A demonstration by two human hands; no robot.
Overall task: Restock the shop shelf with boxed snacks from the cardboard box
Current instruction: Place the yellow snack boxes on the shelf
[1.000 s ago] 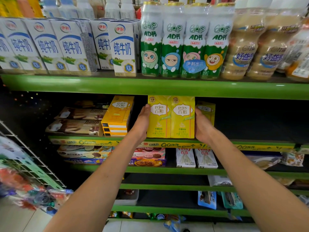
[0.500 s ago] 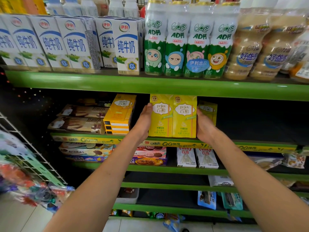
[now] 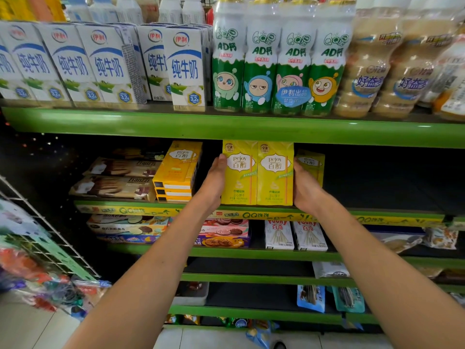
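Head view shows two yellow boxes [image 3: 258,173] standing upright side by side, touching, at the front edge of the second shelf [image 3: 377,217]. Each is tall and narrow, bright yellow, with a white label reading "pejoy" above Chinese characters, a small round seal at the top left corner, a thin stick drawn down its right side and small print near the bottom. The left hand [image 3: 214,182] lies flat against the outer side of the left box, fingers straight and pointing up, thumb tip at the front edge. The right hand [image 3: 305,185] presses the outer side of the right box in the same way, palm inward; its fingers are hidden behind the box, so their curl cannot be told. The pair sits squeezed between the two palms, its base on or just above the shelf lip. Just behind the right hand stands another yellow box [image 3: 312,165]. To the left lies a stack of orange-yellow boxes [image 3: 176,172], flat, beside brown biscuit packs [image 3: 115,182]. Milk cartons [image 3: 108,64] and green bottles [image 3: 276,59] fill the shelf above.
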